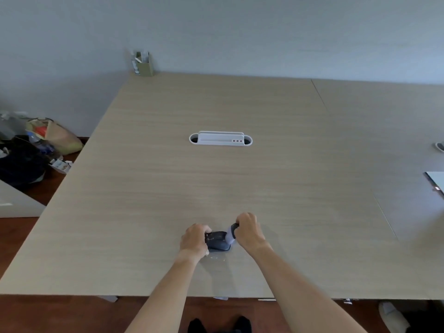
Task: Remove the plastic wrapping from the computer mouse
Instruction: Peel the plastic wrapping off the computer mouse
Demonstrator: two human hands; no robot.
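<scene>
A dark computer mouse [217,241] lies on the light wooden table [216,179] near its front edge. My left hand [195,240] grips the mouse's left side and holds it down. My right hand [248,230] is closed on a strip of whitish plastic wrapping [231,234] that stretches up from the mouse's right end. A scrap of clear plastic [216,258] lies on the table just in front of the mouse. The mouse's left part is hidden under my fingers.
A white cable-port cover [220,139] sits in the table's middle. A green pen holder [143,63] stands at the far left corner. Bags and clutter [36,150] lie on the floor to the left. A laptop edge [436,182] shows at the right.
</scene>
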